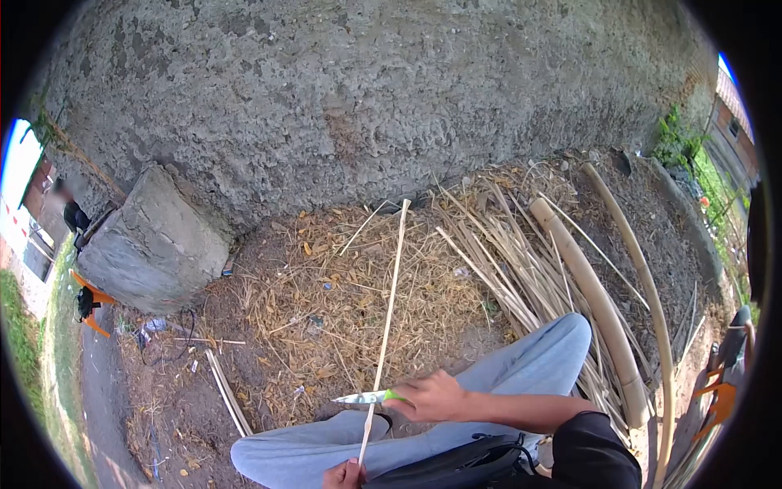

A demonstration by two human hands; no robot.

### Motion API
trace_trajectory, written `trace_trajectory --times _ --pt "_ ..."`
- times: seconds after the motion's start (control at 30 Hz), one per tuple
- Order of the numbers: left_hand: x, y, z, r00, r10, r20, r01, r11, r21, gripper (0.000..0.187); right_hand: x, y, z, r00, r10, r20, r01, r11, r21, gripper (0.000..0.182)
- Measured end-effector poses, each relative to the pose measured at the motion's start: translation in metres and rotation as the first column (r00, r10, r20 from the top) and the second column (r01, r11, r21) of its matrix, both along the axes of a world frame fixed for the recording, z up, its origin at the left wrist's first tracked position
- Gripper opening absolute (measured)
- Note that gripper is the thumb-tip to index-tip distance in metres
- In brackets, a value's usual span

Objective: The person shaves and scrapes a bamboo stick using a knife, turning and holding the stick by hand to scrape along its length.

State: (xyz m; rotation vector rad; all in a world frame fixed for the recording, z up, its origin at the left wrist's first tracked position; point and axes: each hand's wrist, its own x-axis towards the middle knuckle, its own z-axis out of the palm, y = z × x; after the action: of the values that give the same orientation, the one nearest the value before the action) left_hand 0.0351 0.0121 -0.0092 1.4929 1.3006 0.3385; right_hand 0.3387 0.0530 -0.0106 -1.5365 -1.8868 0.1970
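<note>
Rough grey plastered wall fills the upper frame. Tilted grey concrete block leans at the wall's foot, left end. Dry yellow straw litter covers the dirt below the wall. Bundle of thin split bamboo strips lies right of the straw; two thick curved tan bamboo poles just beyond it. Green weeds at the wall's right end.

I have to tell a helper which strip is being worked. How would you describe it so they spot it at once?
Start at the grey wall, then drop to the straw-littered ground before the seated person's knees. The strip is the one thin pale length running from the left hand up toward the wall, crossed by the knife in the right hand; the others lie piled to the right.
</note>
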Motion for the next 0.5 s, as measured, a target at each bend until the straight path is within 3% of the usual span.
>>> trace_trajectory --times 0.07,0.1,0.17,0.23,0.33,0.43,0.5 --pt "0.000 0.001 -0.001 0.998 0.038 0.047 -0.035 0.998 -0.059 0.040 -0.001 0.003 -0.008 0.995 0.059 0.078 -0.071 0.986 0.154 0.030" --pt "-0.004 -0.002 -0.003 0.998 0.053 0.046 -0.051 0.997 -0.052 0.040 0.017 0.019 -0.005 0.990 -0.142 0.022 0.138 0.983 0.117 0.032" --pt "-0.011 -0.007 -0.015 1.000 -0.013 0.018 0.012 1.000 0.018 0.039 0.052 0.042 -0.010 0.932 -0.351 -0.089 0.355 0.935 0.028 0.036" --pt "-0.016 -0.012 -0.022 1.000 -0.015 0.013 0.015 1.000 0.001 0.038 0.086 0.056 -0.007 0.851 -0.524 -0.038 0.522 0.851 -0.048 0.040" --pt "-0.009 -0.012 -0.026 1.000 -0.010 0.029 0.011 0.999 -0.045 0.036 0.082 0.050 -0.009 0.891 -0.453 -0.025 0.446 0.885 -0.136 0.041" --pt "-0.005 -0.015 -0.032 0.995 0.042 0.090 -0.046 0.998 0.045 0.038 0.019 0.011 -0.005 0.995 -0.094 -0.021 0.092 0.993 -0.080 0.034" --pt "0.011 0.001 -0.004 0.994 0.007 0.107 -0.008 1.000 0.007 0.040 -0.002 -0.005 -0.010 0.999 -0.016 -0.037 0.015 1.000 -0.026 0.032"
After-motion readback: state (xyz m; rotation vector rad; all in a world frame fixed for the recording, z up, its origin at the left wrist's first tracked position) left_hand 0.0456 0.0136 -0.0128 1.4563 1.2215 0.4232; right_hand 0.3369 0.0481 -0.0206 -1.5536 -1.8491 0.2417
